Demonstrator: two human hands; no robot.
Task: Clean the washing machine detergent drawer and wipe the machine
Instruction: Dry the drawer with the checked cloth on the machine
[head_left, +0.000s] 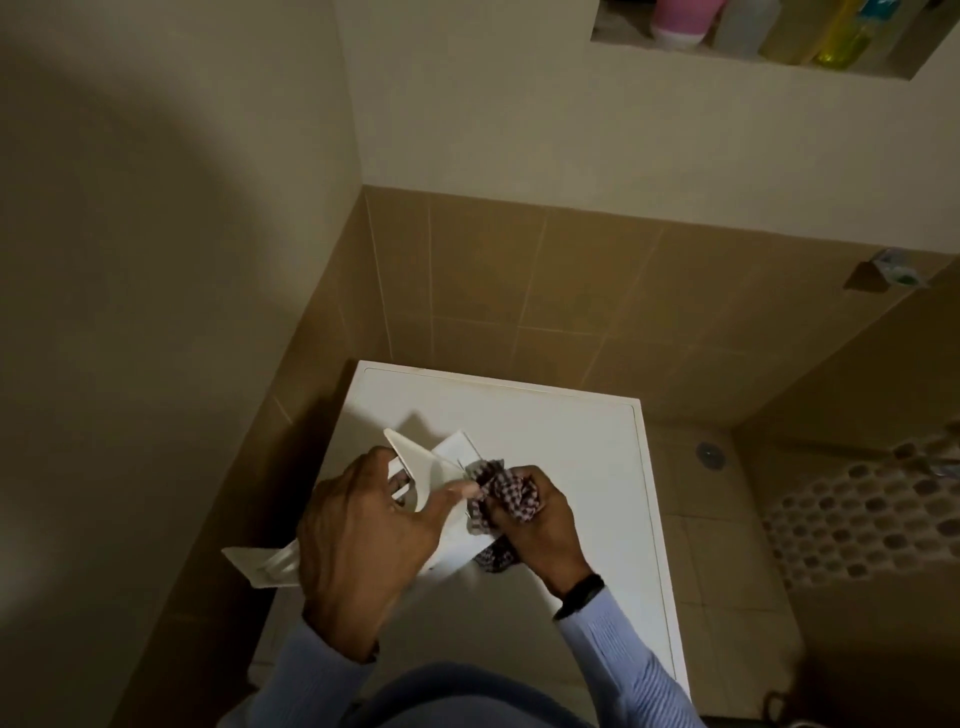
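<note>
The white detergent drawer (415, 462) is out of the machine and held tilted above the white washing machine top (571, 441). My left hand (363, 540) grips the drawer from the near side, fingers curled round its walls and the thumb stretched along its edge. My right hand (535, 525) holds a bunched checked cloth (506, 493) against the drawer's right side. The drawer's front panel (254, 564) sticks out to the left past the machine's edge. The drawer's inside is mostly hidden by my left hand.
Brown tiled walls close in on the machine from the left and behind. A wall niche (753, 31) high up holds several bottles. To the right lies a tiled floor with a drain (709, 453) and a pebble-pattern area (857, 519).
</note>
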